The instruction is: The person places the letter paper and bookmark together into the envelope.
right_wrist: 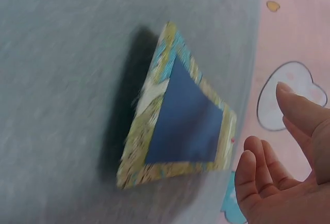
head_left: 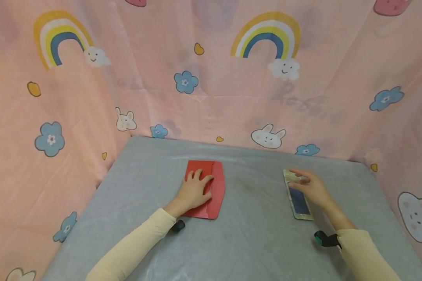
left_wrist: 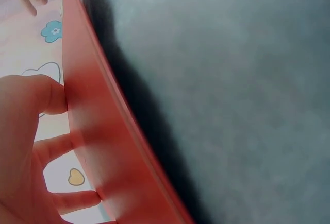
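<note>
Loosely, my left grip [head_left: 194,192] rests with fingers spread over the red envelope [head_left: 218,191], the fingertips and thumb touching its surface without closing round it. The envelope lies beneath that grip, its far end reaching beyond my fingertips and its paler flap just to the right of my thumb. My right grip [head_left: 311,189] is partly open, thumb parted from the gently bent fingers, with nothing between them. From the head, the flat blue piece with a patterned border [head_left: 299,203] shows under those fingertips and just to the left of the palm, running back toward my wrist; the right wrist view puts it just in front of the fingers. Whether a fingertip brushes it, I cannot tell. The grey-covered tabletop [head_left: 253,234] spreads between both grips, and a pink printed curtain [head_left: 211,109] hangs beyond them.
</note>
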`<state>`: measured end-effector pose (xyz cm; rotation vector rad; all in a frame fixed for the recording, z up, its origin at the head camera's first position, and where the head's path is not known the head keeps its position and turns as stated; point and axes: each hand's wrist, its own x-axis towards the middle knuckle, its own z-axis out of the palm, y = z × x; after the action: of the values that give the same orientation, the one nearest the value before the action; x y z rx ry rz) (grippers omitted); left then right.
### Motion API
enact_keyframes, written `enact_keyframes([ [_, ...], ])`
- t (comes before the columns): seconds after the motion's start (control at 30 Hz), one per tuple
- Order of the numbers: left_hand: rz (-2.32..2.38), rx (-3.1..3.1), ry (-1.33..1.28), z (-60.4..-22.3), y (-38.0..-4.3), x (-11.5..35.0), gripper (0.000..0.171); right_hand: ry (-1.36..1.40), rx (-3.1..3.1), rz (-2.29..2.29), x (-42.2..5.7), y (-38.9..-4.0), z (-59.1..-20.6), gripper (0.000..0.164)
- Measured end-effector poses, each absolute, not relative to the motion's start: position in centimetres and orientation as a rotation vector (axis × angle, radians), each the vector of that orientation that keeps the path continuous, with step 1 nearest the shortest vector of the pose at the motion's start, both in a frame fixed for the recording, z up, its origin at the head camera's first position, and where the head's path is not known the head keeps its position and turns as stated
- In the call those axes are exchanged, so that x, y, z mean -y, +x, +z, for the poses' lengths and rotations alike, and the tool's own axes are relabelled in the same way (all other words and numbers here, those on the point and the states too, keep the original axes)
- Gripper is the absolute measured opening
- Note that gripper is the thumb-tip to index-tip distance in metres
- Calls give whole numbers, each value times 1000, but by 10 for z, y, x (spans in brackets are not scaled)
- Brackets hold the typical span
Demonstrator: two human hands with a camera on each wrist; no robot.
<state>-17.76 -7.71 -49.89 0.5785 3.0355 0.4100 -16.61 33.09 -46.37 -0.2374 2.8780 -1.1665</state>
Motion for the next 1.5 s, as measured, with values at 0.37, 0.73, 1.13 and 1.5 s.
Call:
enact_keyframes([
  [0.37,394,-3031,588,-497,-177,77,57,-154,-2890,-1085,-351,-162,-469,59],
  [0.73,383,-3033,598,-496,-177,77,57,-139,-2906,-971,-355,-164,-484,56],
  [1.13,414,-3026,591,-496,-176,77,56,-128,-2954,-867,-350,-166,-492,48],
  [1.5,392,-3035,590,-498,-177,76,57,-44,-2878,-919,-353,-167,-493,50],
])
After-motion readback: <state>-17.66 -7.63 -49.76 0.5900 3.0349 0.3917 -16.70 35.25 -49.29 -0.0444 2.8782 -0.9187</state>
